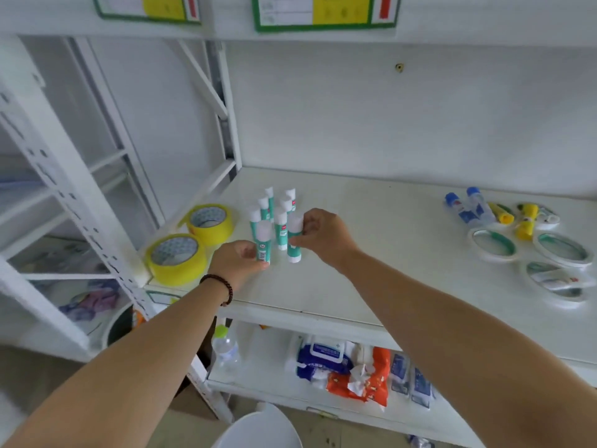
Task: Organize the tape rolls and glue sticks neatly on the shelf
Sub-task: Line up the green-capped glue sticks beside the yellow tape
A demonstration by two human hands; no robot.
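Two yellow tape rolls (193, 240) lie at the shelf's (371, 253) left edge beside upright teal glue sticks (274, 208). Left grip (240, 261) pinches the front stick (263, 242); right grip (318, 236) pinches its neighbour (294, 239) (white tape rolls (529, 253) lie well apart, right).

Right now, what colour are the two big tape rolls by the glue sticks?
Yellow. The two big tape rolls lie at the shelf's left edge, clearest in the head view.

Bare white shelf board (371, 227) lies open between the upright glue sticks (274, 218) and the white tape rolls (529, 257) at right. Two yellow tape rolls (193, 240) and a slotted post (80, 202) crowd the left.
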